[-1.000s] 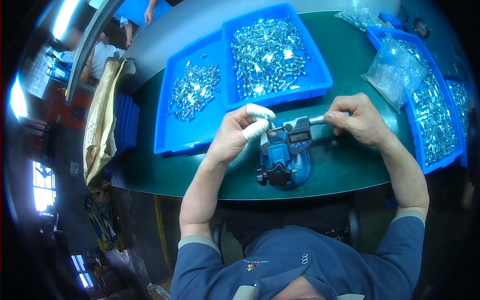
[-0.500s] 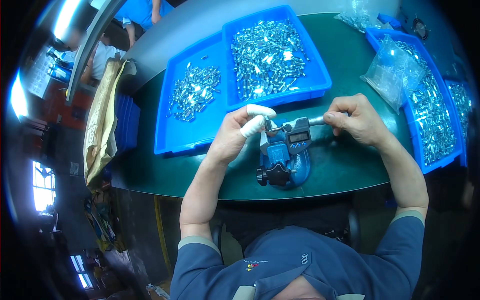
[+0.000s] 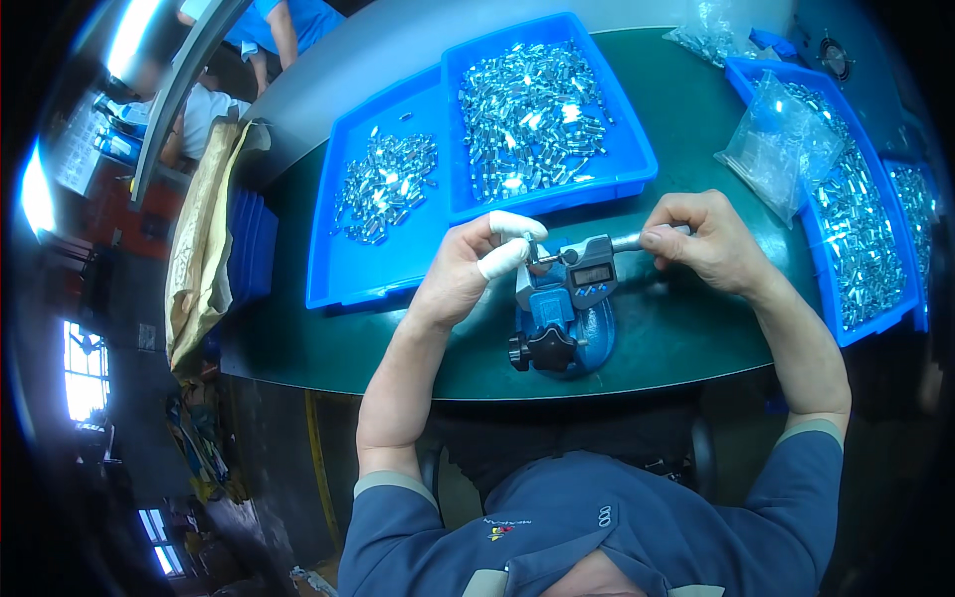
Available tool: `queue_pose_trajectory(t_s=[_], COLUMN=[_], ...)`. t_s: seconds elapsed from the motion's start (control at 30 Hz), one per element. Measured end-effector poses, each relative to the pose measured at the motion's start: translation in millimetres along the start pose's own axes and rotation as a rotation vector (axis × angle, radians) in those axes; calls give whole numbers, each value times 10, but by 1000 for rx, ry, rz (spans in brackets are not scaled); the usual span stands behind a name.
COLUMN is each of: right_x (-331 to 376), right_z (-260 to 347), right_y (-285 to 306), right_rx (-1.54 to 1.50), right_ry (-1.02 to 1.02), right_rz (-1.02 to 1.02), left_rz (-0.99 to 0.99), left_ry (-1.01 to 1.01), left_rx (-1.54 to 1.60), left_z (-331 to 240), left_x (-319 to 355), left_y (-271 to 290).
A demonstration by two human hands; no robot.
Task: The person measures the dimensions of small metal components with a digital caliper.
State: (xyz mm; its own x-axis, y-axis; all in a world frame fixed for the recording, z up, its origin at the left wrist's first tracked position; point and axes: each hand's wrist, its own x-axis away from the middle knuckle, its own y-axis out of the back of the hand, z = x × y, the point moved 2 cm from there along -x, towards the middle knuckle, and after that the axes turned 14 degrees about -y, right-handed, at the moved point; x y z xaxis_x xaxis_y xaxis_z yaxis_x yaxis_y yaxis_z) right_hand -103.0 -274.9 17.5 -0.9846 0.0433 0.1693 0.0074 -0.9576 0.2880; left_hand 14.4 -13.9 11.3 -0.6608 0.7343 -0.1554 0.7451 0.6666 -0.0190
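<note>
A digital micrometer (image 3: 591,275) is clamped in a blue stand (image 3: 553,310) with a black knob, on the green table in front of me. My left hand (image 3: 470,263), with white covers on the thumb and a finger, pinches a small metal part (image 3: 532,252) at the micrometer's jaws. Much of that part is hidden by the fingertips. At the other end, my right hand (image 3: 704,239) is closed on the micrometer's thimble (image 3: 629,242), thumb and fingers around it.
Beyond the stand, one blue tray (image 3: 637,159) holds many small metal parts, and a left tray (image 3: 333,269) holds a smaller heap. At right, another blue tray (image 3: 875,326) of parts has a clear plastic bag (image 3: 781,149) over its edge. Brown paper (image 3: 204,239) and stacked blue bins (image 3: 257,244) stand at left.
My right fingers have shifted slightly on the thimble, while my left hand stays at the jaws. In the background, a person in blue has moved an arm.
</note>
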Motion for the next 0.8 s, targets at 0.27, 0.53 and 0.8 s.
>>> queue_pose_trajectory(t_s=[0.27, 0.53, 0.8], right_x=[21, 7, -16], right_z=[52, 42, 2], right_y=[7, 10, 8], right_rx=[13, 42, 25], right_ry=[17, -17, -28], right_rz=[-17, -13, 6], left_rz=[-42, -53, -46], left_ry=[-33, -17, -14], left_rx=[0, -9, 8], left_z=[49, 50, 43], left_x=[2, 0, 3], left_y=[2, -10, -12])
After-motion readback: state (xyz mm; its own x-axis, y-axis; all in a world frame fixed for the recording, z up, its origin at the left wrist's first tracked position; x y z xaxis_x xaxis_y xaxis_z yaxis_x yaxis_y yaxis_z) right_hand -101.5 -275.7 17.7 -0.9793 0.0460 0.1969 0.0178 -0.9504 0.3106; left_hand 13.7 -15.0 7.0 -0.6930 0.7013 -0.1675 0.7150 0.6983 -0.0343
